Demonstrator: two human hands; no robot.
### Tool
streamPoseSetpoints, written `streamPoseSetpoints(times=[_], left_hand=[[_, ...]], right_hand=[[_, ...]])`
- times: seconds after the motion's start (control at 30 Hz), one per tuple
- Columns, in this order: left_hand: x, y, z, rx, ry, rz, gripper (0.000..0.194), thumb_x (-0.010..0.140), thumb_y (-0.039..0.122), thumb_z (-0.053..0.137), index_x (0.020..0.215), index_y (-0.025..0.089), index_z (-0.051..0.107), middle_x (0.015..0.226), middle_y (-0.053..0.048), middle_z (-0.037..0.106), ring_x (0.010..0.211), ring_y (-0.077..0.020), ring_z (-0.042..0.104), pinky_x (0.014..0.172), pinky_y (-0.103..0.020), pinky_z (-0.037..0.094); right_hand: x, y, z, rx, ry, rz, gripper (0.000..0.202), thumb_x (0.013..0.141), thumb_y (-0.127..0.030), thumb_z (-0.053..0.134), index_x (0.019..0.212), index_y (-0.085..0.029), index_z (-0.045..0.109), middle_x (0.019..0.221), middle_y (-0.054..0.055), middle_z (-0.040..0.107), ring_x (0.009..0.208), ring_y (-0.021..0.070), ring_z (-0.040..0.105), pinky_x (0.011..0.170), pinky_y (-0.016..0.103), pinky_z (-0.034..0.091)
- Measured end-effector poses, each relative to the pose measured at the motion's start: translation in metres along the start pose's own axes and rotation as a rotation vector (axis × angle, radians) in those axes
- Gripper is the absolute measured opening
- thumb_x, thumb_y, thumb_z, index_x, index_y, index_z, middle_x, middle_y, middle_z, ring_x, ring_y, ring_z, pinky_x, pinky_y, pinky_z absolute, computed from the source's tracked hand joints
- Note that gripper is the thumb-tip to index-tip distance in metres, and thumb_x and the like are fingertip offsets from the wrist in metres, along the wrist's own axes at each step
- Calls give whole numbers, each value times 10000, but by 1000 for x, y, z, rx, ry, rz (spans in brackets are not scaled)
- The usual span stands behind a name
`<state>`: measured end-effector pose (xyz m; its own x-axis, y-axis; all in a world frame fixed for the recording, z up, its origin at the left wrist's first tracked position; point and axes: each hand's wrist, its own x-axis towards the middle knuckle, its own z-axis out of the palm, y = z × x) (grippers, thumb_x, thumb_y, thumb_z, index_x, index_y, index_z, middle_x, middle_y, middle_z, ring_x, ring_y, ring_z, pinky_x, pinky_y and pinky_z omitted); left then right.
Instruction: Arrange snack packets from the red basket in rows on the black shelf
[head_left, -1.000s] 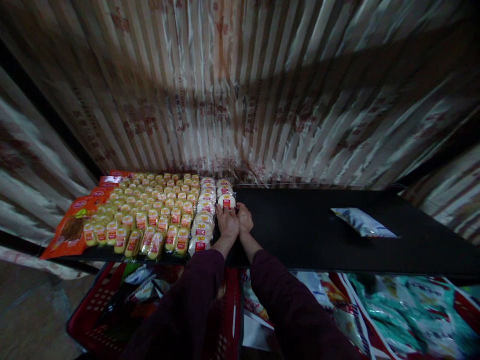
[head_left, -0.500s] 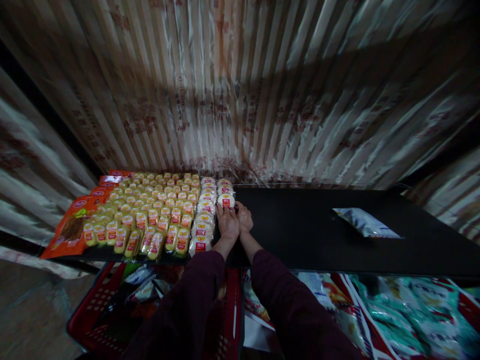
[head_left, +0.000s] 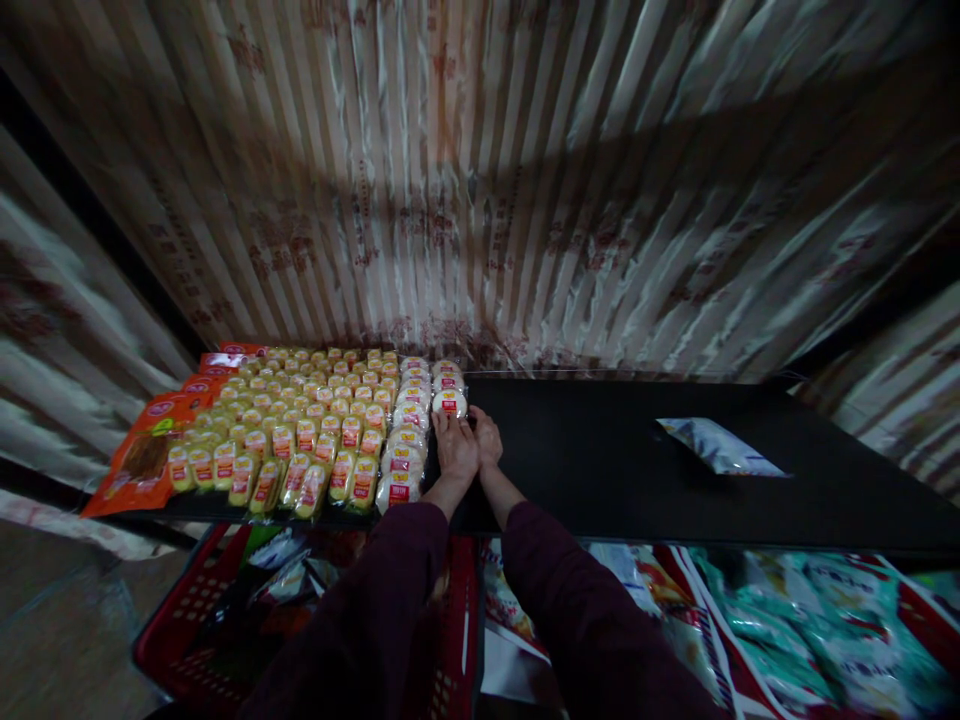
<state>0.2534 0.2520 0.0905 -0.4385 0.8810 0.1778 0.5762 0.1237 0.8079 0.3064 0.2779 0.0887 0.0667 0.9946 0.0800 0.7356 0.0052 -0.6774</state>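
Both my hands are together at the near end of a short row of round white cakes in clear wrappers with red labels. The fingers of my left hand (head_left: 456,448) press against the near edge of the front wrapped cake (head_left: 449,404). My right hand (head_left: 487,438) is beside it, fingers curled in at the cake's right corner; the wrapper edge there is hard to make out. Left of this row runs a longer row of white wrapped cakes (head_left: 400,458), overlapping one another. Further left, several rows of yellow wrapped cakes (head_left: 306,434) stand close together.
Orange packets (head_left: 142,450) lie at the left end of the black shelf (head_left: 585,450). A silvery-white packet (head_left: 721,447) rests on its right part. Below are a red basket (head_left: 169,620) with packets and teal bags (head_left: 847,620). A striped, printed sheet (head_left: 480,200) hangs behind.
Hardly anything differs. My hands stay at the front white cake, which sits marginally further left in view. The view has shifted slightly, so the silvery packet appears a little further left.
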Motion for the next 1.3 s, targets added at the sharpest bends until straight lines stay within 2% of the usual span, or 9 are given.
streamPoseSetpoints(times=[0.2,0.33,0.4,0.57,0.77,0.9,1.13,1.3], left_hand=[[-5,4,-3,18,-11,14,417,905,234,314,1174,76,591,1358,-177,509,1365,-244,336,1145,-432,242],[-15,7,-11,20,-28,80,353,907,192,321,1028,159,651,1155,-122,648,1256,-220,471,1110,-418,308],[-22,10,-17,21,-40,94,335,908,183,330,980,178,657,1082,-106,671,1199,-211,517,1079,-396,350],[-47,18,-40,23,-71,24,322,912,215,342,988,165,650,1045,-97,679,1048,-193,601,975,-330,437],[-89,19,-76,10,-130,-30,342,907,205,337,1073,157,632,1093,-93,675,1030,-184,606,936,-282,430],[-119,8,-95,52,-115,-25,351,895,190,329,1046,139,641,1038,-104,675,984,-191,604,907,-289,432],[-165,-21,-119,61,-73,30,324,876,172,349,955,140,661,994,-110,657,965,-190,577,905,-299,422],[-194,-44,-129,108,-123,-39,341,885,174,344,1000,149,664,1038,-105,657,1014,-180,568,944,-287,401]], right_hand=[[-3,2,-3,57,28,-11,399,848,-253,474,1236,-196,542,1146,72,631,1082,181,562,930,290,432],[-12,1,-9,65,39,-36,392,827,-252,490,1204,-175,567,1140,84,635,1063,189,570,935,303,433],[-20,0,-13,73,34,-43,384,824,-246,488,1185,-156,580,1140,94,637,1061,192,570,935,305,437],[-48,-6,-22,114,-4,-41,357,821,-211,472,1146,-136,599,1136,102,644,1044,187,577,933,295,439],[-97,-12,-27,231,-30,-79,353,798,-190,468,1108,-113,619,1126,109,653,990,169,592,909,253,440],[-133,-11,-19,298,-43,-118,323,758,-192,472,1030,-158,643,1075,79,674,957,176,602,902,281,452],[-184,3,3,427,10,-202,286,720,-244,462,926,-183,651,958,72,675,885,199,590,865,338,471],[-220,12,26,444,-142,-142,241,723,-207,457,872,-192,645,907,74,672,907,205,576,890,354,463]])
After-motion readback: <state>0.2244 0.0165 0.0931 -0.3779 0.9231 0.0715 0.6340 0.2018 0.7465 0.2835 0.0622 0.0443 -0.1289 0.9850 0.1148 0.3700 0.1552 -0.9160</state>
